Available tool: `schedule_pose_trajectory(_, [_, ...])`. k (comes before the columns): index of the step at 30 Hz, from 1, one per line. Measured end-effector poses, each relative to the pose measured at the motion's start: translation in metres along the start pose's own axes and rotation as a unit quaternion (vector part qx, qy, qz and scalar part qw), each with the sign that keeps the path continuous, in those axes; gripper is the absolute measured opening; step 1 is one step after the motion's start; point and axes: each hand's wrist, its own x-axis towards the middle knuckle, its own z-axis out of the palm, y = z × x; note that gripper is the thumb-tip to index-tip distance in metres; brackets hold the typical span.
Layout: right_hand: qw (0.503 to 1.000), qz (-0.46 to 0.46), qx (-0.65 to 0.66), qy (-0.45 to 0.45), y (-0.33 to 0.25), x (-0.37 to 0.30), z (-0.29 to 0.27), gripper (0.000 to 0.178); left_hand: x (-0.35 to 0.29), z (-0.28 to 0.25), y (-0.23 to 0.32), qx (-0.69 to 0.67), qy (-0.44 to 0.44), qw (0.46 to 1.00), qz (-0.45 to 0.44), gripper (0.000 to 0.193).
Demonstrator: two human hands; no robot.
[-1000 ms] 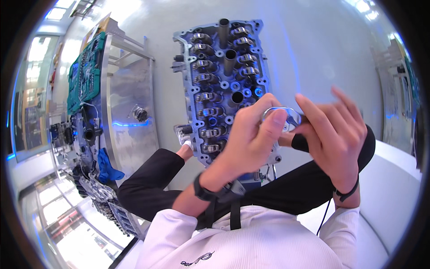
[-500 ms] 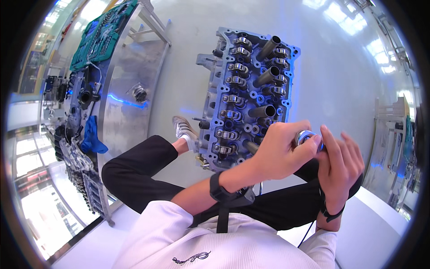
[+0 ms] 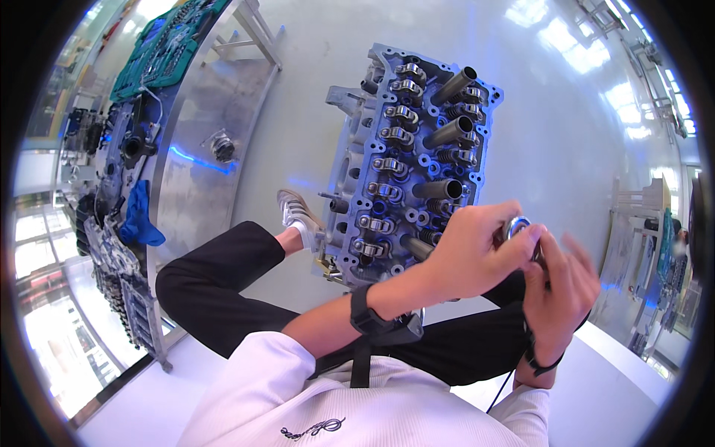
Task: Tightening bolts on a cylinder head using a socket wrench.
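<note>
My left hand (image 3: 477, 242) is closed around a shiny round chrome tool head (image 3: 516, 226), which looks like the head of a ratchet wrench. The fist covers most of it. My right hand (image 3: 558, 290) meets the tool from the right, thumb and fingers closing on its lower side; the outer fingers are smeared by motion. Both hands are raised over the near right corner of an engine cylinder head (image 3: 365, 167). Paired rocker arms (image 3: 397, 136) line its left side, and several upright metal tubes (image 3: 438, 189) stand along its middle.
A metal workbench (image 3: 205, 112) stands at the left, bearing a green tool case (image 3: 160, 63), a blue cloth or glove (image 3: 140, 216), a round metal part (image 3: 222, 147) and several engine parts. My legs flank the cylinder head; my shoe (image 3: 296, 212) is by its left edge. Metal racks (image 3: 640, 223) stand far right.
The tool head has tilted and shifted slightly right in my left hand. My right hand's fingers have drawn in closer round it. The whole view has swung a little.
</note>
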Motion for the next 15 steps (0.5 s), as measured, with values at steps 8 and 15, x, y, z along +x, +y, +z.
schedule_pose_trajectory(8, [0.986,-0.045,-0.161,0.012,0.005,0.03,0.002,0.037,0.007,-0.005,-0.003,0.002,-0.036,0.999,0.035,0.035])
schedule_pose_trajectory(15, [1.0,-0.003,-0.018,0.019,0.007,0.001,-0.005,0.024,-0.001,0.007,-0.002,0.009,0.096,0.994,0.053,0.031])
